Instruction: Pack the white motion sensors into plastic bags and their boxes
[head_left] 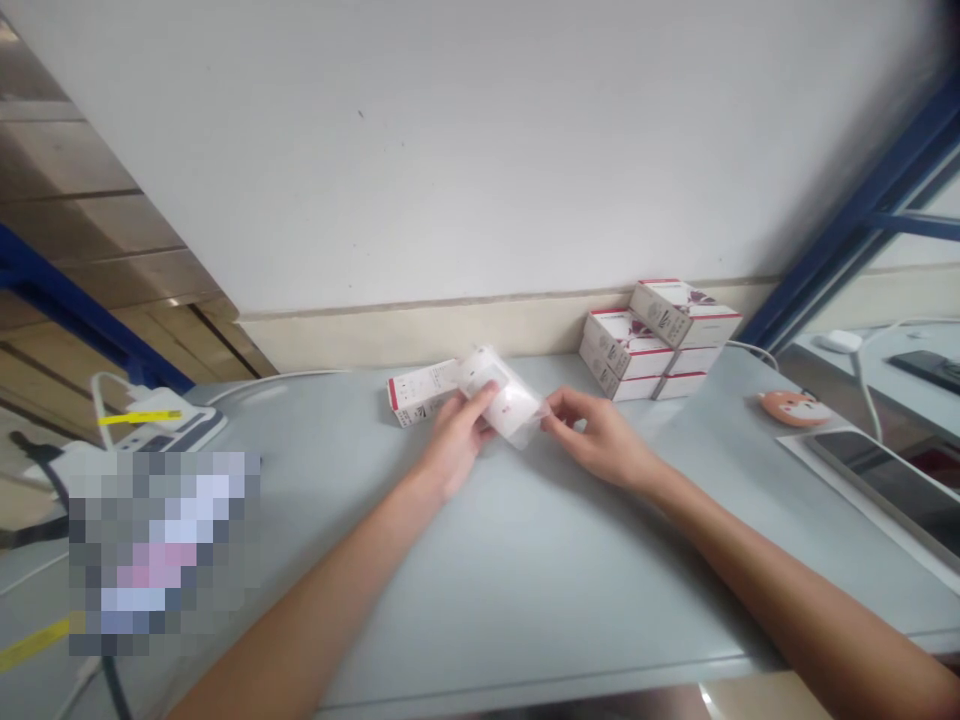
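Observation:
Between my hands is a white device in a clear plastic bag (507, 404), tilted above the tabletop. My left hand (463, 432) grips it from the left, with the thumb across its face. My right hand (592, 432) pinches the bag's right end between thumb and fingers. Just behind my left hand lies a white and red box (420, 388), partly covered by the hand and the bag. What is printed on the device is too small to read.
Several white and red boxes (630, 350) are stacked by the wall at right. An orange animal-shaped item (793, 408) and a dark flat device (877, 470) lie farther right. On the left are a power strip (172, 425), cables and a pixelated area. Blue metal posts flank the table (525, 590).

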